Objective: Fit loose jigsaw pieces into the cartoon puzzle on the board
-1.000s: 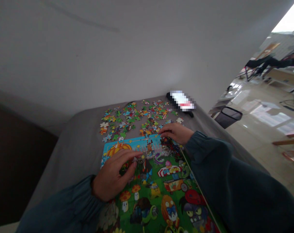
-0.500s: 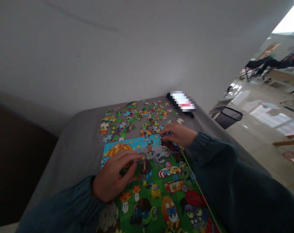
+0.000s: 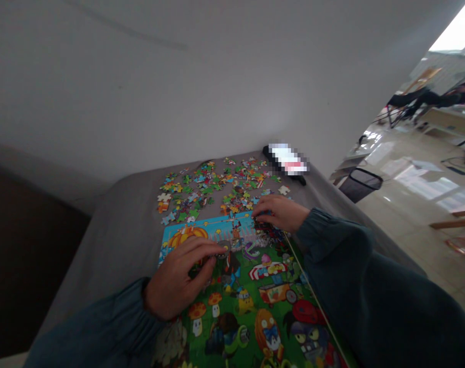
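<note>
A colourful cartoon jigsaw puzzle (image 3: 268, 291) lies in front of me, with a blue sky strip along its far edge. My left hand (image 3: 184, 271) rests over its left part, fingers stretched out and thumb apart, nothing visibly held. At the upper right of the puzzle, my right hand (image 3: 280, 212) has its fingers bent down and drawn together at the dark printed area. Whatever those fingertips hold, if anything, is hidden. Just beyond the far edge, many loose jigsaw pieces (image 3: 207, 179) lie scattered, several of them close to my right hand.
Grey cloth (image 3: 113, 230) covers the table, which stands against a pale wall (image 3: 201, 92). A phone (image 3: 288, 158) with a lit, blurred screen lies at the far right corner. Down on the floor to the right is a dark mesh bin (image 3: 360, 184).
My right hand has shifted very slightly at the puzzle's upper right edge. The left hand stays in place, and the loose pieces look the same.
</note>
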The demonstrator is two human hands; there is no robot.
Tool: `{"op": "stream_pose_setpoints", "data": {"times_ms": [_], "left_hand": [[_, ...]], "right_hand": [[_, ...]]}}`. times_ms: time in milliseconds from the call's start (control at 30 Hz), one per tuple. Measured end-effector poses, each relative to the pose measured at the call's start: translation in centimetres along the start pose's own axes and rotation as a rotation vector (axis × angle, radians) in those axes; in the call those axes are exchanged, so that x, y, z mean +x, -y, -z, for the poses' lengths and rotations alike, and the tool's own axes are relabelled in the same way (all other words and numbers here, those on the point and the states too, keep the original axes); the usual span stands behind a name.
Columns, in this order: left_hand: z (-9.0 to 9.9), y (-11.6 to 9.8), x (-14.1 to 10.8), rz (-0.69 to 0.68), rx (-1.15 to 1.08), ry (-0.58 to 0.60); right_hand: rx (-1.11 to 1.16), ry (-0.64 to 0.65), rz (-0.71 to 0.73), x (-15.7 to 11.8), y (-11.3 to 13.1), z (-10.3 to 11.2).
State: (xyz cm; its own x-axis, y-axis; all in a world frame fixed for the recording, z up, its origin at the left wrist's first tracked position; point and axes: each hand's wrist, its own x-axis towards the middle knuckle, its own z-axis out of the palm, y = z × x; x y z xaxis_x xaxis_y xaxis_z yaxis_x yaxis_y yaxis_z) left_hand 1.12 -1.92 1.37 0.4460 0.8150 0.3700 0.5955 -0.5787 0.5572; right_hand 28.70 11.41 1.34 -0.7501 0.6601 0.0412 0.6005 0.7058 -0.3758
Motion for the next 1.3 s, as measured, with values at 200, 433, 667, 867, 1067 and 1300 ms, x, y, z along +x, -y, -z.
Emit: {"op": "stream_pose_setpoints", "data": {"times_ms": [200,433,667,867,1067,1300], "left_hand": [[0.0,0.2,0.0,-0.017,0.0,-0.006],[-0.1,0.2,0.0,-0.041,0.003,-0.013],[0.0,0.0,0.1,-0.056,0.002,-0.016],[0.0,0.1,0.1,-0.058,0.019,-0.01],[0.1,-0.1,0.2,-0.072,0.011,-0.001],[0.1,0.1,0.2,-0.071,0.018,0.004]], "right_hand": [[0.02,-0.036,-0.041,-0.1,0.6,0.9],[0.048,0.047,-0.067,-0.1,0.4,1.0],[0.055,0.036,-0.07,0.1,0.1,0.3],[0.065,0.031,-0.076,0.0,0.3,0.8],[0.122,0.088,0.006,-0.2,0.3,1.0],[0.103,0.122,-0.015,-0.2,0.2,0.8]]}}
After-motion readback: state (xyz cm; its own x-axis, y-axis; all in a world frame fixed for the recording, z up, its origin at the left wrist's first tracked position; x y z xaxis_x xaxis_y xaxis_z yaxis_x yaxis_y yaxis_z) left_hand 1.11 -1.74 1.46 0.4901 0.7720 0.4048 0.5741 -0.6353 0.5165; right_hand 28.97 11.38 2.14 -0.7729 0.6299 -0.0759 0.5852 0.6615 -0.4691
